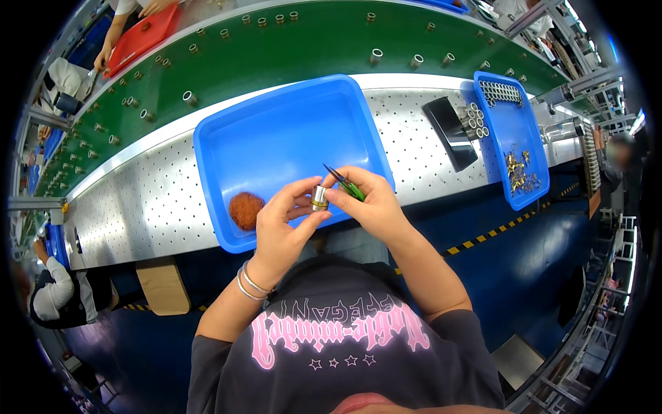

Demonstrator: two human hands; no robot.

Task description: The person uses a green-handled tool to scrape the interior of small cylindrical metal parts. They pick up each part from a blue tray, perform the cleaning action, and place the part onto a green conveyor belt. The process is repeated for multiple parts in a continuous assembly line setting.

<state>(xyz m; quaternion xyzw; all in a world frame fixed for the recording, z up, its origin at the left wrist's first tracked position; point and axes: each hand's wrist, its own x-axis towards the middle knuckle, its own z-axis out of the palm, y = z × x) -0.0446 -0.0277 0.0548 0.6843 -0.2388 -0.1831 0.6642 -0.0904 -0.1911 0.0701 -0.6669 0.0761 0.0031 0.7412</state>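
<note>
My left hand [279,219] pinches a short, shiny metal sleeve [319,195] between its fingertips and thumb, above the near part of a large blue tray [289,148]. A brass-coloured band shows around the sleeve's lower end. Green-handled tweezers [352,188] with dark pointed tips lie in my right hand [379,210], angled up and to the left. Its thumb and a finger also touch the sleeve's right side, while the tweezer tips stay clear of it. Inside the tray, left of my left hand, sits a round, fibrous reddish-brown ball [245,210].
A perforated metal bench [141,190] carries the tray. To the right stand a black block [448,132], several upright metal sleeves [475,122] and a smaller blue tray [507,131] with rings and brass bits [517,169]. Behind runs a green belt [310,45] with scattered sleeves. Another person's hand [103,56] is far left.
</note>
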